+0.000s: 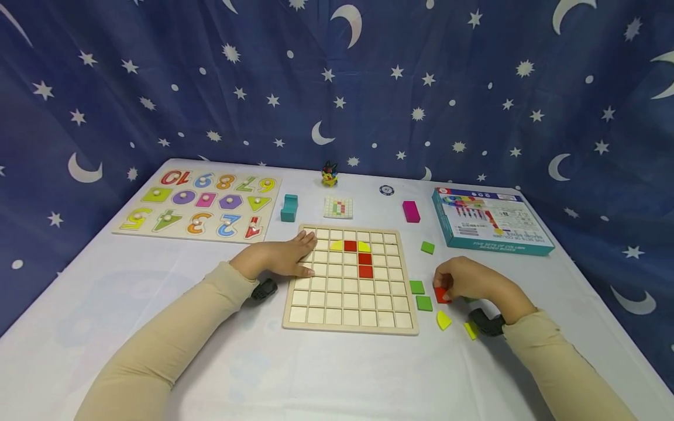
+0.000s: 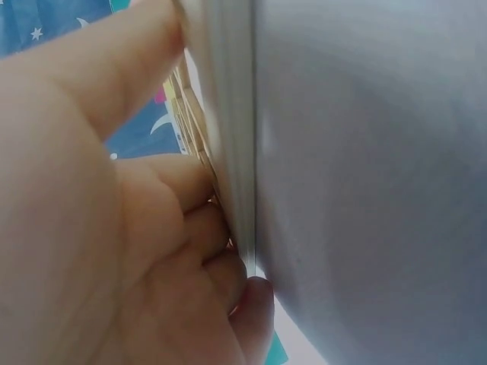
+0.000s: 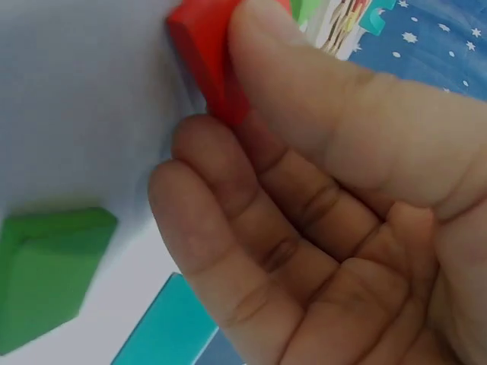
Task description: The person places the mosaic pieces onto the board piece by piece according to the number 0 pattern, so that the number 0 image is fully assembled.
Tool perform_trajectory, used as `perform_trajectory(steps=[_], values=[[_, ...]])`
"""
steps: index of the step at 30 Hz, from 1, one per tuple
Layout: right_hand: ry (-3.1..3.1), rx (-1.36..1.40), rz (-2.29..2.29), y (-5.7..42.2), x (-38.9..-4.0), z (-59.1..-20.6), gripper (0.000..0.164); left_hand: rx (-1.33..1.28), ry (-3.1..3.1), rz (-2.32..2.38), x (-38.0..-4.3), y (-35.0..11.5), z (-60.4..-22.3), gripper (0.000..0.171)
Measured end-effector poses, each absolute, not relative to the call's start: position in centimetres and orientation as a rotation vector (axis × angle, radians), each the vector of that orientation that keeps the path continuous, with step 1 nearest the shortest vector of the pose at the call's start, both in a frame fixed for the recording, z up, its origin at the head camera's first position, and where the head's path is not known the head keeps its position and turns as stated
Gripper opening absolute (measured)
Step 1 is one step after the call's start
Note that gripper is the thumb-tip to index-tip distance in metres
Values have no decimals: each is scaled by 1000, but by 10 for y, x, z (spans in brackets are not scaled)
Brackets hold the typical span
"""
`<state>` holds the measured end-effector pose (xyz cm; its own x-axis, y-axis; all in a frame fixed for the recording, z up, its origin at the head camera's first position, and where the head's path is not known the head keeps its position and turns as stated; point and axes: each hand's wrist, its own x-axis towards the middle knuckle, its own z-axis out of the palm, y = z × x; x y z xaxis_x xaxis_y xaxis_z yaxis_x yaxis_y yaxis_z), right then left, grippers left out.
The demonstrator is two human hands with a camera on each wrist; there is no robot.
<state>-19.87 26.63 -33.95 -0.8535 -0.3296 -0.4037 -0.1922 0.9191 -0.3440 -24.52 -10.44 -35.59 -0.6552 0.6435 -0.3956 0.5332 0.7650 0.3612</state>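
A wooden grid board (image 1: pixel 342 327) lies in the middle of the table. In its upper cells sit red squares (image 1: pixel 365 271) in a short column with one more above left, and two yellow quarter-round tiles (image 1: pixel 336 245). My left hand (image 1: pixel 281 256) rests on the board's left edge, fingers extended over the cells; the left wrist view shows its fingers along the board's side. To the right of the board, my right hand (image 1: pixel 463 278) pinches a red square tile (image 3: pixel 205 46) between thumb and fingers, low over the table.
Green squares (image 1: pixel 423 303), a yellow quarter-round tile (image 1: pixel 443 320) and a yellow strip (image 1: pixel 470 331) lie around the right hand. Behind the board are a pattern card (image 1: pixel 338 207), teal block (image 1: pixel 289 208), magenta block (image 1: pixel 411 211) and figurine (image 1: pixel 329 174). A number puzzle (image 1: pixel 210 202) and box (image 1: pixel 489 222) flank them.
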Motion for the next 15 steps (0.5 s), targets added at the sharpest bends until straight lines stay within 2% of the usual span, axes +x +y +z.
perform_trajectory(steps=[15], values=[[2634,-485,-417,258,-212,-319,9,874,2461,257,-248,-104,-359,83]])
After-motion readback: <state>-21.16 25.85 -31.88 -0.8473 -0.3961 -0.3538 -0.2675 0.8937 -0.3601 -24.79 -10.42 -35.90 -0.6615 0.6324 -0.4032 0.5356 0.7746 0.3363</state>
